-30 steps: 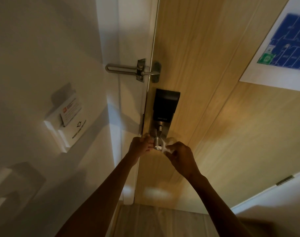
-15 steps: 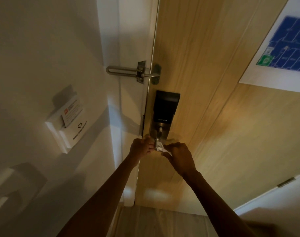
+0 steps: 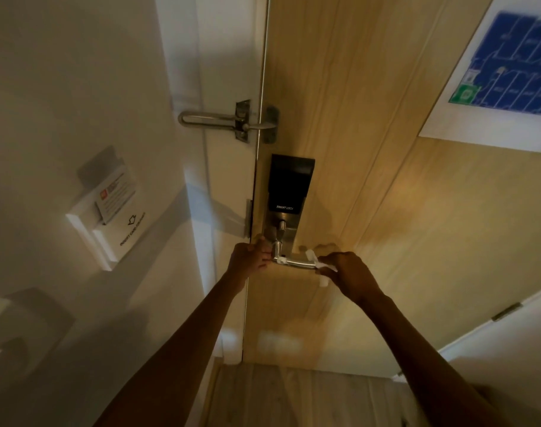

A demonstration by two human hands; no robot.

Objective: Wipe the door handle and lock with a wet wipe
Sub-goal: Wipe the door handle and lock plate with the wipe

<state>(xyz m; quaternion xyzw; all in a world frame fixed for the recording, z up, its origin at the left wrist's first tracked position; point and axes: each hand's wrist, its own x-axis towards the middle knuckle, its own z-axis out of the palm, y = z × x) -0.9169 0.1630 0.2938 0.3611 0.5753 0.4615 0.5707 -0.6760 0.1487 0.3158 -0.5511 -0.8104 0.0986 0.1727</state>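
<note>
The right hand (image 3: 352,274) pinches a white wet wipe (image 3: 320,266) at the silver lever handle's (image 3: 295,262) tip; the left hand (image 3: 247,257) curls by its base.

We see a dim, warm-toned scene, with both forearms near us almost black. A soft warm patch glows on the wooden door (image 3: 371,211) right of the lock (image 3: 289,192), and a small bright reflection sits low on it. On the white wall (image 3: 47,87) at left, the card holder (image 3: 108,208) and the swing latch (image 3: 229,121) throw long grey shadows. The floor plan (image 3: 509,72) at far right is smeared by blur. Straight edges lean and bow toward the frame borders.
</note>
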